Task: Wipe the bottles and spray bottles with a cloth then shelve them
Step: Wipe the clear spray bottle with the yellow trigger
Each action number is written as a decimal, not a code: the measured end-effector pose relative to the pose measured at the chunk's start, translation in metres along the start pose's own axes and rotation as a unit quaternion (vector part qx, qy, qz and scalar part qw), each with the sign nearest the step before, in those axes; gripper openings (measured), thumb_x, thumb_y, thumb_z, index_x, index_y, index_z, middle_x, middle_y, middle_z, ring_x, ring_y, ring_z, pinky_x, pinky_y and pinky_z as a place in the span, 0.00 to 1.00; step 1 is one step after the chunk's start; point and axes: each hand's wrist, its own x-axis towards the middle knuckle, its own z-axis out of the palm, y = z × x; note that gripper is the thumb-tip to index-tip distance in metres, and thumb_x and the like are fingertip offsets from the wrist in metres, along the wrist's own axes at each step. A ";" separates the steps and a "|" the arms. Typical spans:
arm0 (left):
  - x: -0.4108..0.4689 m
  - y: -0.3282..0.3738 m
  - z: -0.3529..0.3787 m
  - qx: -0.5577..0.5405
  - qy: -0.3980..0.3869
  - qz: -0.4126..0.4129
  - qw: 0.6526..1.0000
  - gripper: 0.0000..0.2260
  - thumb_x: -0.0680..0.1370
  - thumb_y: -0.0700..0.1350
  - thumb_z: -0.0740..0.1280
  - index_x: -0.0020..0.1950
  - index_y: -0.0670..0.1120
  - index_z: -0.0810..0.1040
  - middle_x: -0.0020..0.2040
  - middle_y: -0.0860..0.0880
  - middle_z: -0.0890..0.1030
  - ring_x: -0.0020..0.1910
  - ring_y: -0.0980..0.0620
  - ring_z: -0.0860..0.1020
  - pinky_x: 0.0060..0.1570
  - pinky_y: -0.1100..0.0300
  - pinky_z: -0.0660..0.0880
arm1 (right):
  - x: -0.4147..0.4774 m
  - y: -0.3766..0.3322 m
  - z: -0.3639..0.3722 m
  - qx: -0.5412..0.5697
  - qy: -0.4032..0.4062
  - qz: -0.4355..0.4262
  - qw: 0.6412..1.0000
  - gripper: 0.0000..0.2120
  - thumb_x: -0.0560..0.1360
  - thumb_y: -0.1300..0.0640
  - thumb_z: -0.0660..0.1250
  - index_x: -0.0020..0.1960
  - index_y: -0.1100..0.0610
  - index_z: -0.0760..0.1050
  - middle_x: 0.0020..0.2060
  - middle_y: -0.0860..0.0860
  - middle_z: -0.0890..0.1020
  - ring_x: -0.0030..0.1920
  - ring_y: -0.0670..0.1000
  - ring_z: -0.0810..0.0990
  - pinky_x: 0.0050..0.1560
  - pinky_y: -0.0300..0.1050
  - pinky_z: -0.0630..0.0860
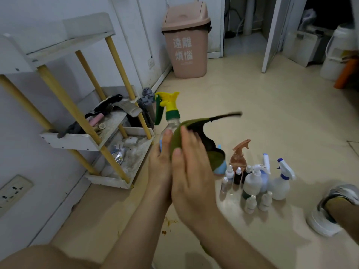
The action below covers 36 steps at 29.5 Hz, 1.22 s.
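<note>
Obs., head view. Landmark: shelf, a white rack on yellow posts.

- Spray bottle is held in the air just right of the shelf's middle tier. Its long axis is near upright, with the top leaning slightly right. The yellow head is uppermost. The nozzle and green trigger point left, toward the shelf.
- Left hand grips the lower body from the shelf side, thumb laid up along the clear wall.
- Right hand curves over the green cloth, holding it against the bottle's far side. A loose corner of cloth trails right.
- I cannot see the bottle's base.
- Other bottles stand upright on the floor, well right of the shelf.
</note>
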 end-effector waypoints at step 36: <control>0.013 0.020 -0.054 -0.227 -0.189 0.060 0.953 0.18 0.62 0.41 0.71 0.51 0.45 0.80 0.51 0.45 0.81 0.49 0.47 0.81 0.49 0.52 0.79 | 0.016 0.026 -0.015 0.458 -0.098 0.534 0.704 0.16 0.77 0.48 0.65 0.54 0.58 0.81 0.41 0.56 0.86 0.33 0.54 0.84 0.35 0.46 0.81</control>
